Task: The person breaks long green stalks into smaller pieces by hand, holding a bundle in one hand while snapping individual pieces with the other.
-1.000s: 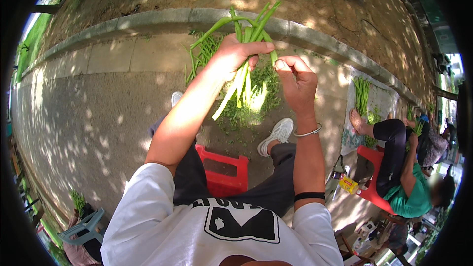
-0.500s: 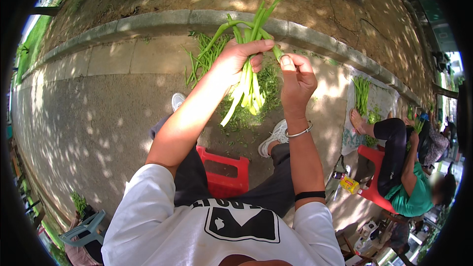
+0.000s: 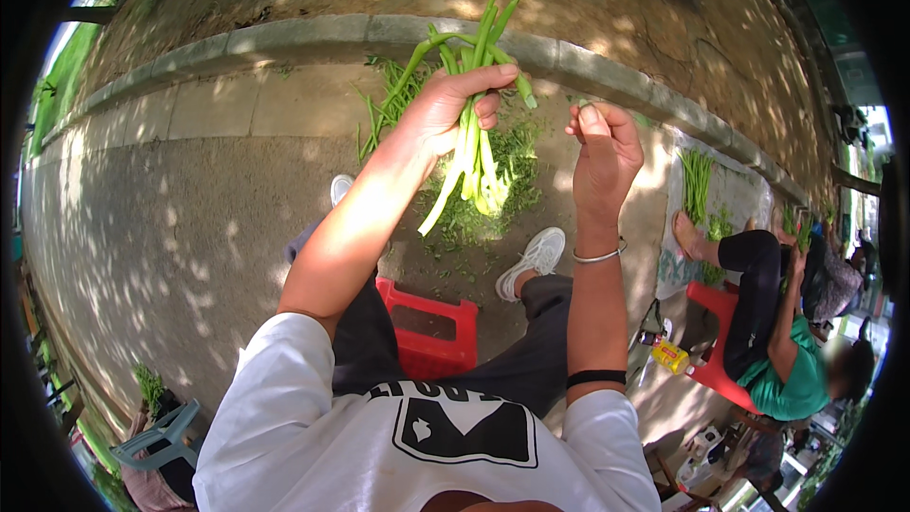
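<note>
My left hand (image 3: 447, 110) grips a bunch of long green stalks (image 3: 477, 147), their pale cut ends hanging down and the leafy tops sticking up past my fingers. My right hand (image 3: 601, 154) is raised beside the bunch, a little apart from it, with thumb and fingertips pinched on a small green scrap (image 3: 582, 104). A silver bangle is on my right wrist. Below the hands, a heap of green trimmings (image 3: 474, 199) lies on the pavement between my white shoes (image 3: 534, 259).
I sit on a red plastic stool (image 3: 431, 335) facing a concrete kerb (image 3: 313, 36). To my right another person in a green top (image 3: 791, 374) sits on a red stool by a sheet with green stalks (image 3: 700, 185). A yellow bottle (image 3: 670, 356) lies nearby.
Both hands have risen. My right hand has pulled away from the bunch to the right, with a small green piece pinched in its fingers.
</note>
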`<state>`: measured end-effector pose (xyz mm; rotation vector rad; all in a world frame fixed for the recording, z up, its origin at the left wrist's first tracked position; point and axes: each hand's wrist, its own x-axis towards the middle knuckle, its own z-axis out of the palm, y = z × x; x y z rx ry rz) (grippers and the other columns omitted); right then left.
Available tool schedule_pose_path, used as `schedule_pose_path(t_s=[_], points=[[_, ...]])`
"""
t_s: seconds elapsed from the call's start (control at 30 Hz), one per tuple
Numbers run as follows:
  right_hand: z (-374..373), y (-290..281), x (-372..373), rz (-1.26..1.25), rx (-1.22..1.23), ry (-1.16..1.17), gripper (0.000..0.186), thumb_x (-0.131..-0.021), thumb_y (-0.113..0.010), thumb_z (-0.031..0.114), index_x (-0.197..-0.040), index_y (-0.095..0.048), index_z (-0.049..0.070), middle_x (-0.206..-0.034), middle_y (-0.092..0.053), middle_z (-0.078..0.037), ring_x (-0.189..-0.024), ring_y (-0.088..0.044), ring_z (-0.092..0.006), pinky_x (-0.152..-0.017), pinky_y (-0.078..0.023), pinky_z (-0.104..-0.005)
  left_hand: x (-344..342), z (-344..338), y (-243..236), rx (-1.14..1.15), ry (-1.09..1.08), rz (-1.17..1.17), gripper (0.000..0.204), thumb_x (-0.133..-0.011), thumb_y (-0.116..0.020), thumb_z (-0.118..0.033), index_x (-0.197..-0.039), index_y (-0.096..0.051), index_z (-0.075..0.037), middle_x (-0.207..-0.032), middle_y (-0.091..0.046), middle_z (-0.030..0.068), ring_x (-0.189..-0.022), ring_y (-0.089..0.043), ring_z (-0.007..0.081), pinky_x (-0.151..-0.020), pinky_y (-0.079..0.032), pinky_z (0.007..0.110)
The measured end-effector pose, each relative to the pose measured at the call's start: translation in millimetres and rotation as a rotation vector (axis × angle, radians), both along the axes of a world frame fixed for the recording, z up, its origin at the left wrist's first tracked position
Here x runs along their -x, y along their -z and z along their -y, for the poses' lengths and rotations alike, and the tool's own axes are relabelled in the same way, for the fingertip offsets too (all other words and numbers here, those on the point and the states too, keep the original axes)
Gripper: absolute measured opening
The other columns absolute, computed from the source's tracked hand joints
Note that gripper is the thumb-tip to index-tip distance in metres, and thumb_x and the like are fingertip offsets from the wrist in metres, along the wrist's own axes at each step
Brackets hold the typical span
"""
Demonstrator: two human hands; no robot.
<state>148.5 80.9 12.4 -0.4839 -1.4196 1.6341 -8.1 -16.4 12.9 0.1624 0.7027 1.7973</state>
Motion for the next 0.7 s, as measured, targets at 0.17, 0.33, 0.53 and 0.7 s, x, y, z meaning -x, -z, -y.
schedule_pose_path(t_s=[0.17, 0.33, 0.53, 0.7], points=[[0, -2, 3, 0.078, 0.038, -0.103, 0.012, -0.085, -0.058, 0.005, -0.093, -0.060, -0.004, -0.086, -0.064, -0.010, -0.076, -0.058, -0.0110, -0.071, -0.048, -0.0230, -3, -3, -7, 0.016, -0.007, -0.091, 0.011, -0.082, -0.061, -0.003, -0.091, -0.057, 0.001, -0.068, -0.056, 0.0044, -0.043, -0.046, 0.0053, -0.035, -0.037, 0.019], [5, -7, 8, 0.238, 0.073, -0.161, 0.017, -0.085, -0.060, 0.008, -0.097, -0.061, -0.004, -0.087, -0.066, -0.010, -0.080, -0.062, -0.0128, -0.074, -0.049, -0.0245, -1, -4, -1, 0.032, 0.025, -0.185, 0.021, -0.077, -0.068, -0.005, -0.094, -0.059, 0.003, -0.071, -0.062, 0.0067, -0.043, -0.049, 0.0058, -0.035, -0.038, 0.019], [3, 3, 7, 0.216, 0.174, -0.171, 0.019, -0.086, -0.061, 0.015, -0.094, -0.063, -0.002, -0.083, -0.066, -0.008, -0.073, -0.061, -0.0119, -0.067, -0.048, -0.0225, -6, -7, 2, 0.151, 0.062, -0.116, 0.022, -0.079, -0.069, -0.015, -0.092, -0.060, -0.001, -0.067, -0.060, 0.0057, -0.043, -0.049, 0.0046, -0.035, -0.040, 0.018], [-12, 5, 3, -0.035, 0.306, 0.009, 0.019, -0.089, -0.057, 0.016, -0.095, -0.061, -0.002, -0.083, -0.063, -0.008, -0.076, -0.058, -0.0128, -0.071, -0.046, -0.0234, -8, -9, 16, 0.203, 0.083, 0.191, 0.031, -0.080, -0.069, -0.032, -0.085, -0.050, -0.008, -0.071, -0.060, 0.0066, -0.041, -0.043, 0.0032, -0.036, -0.039, 0.016]])
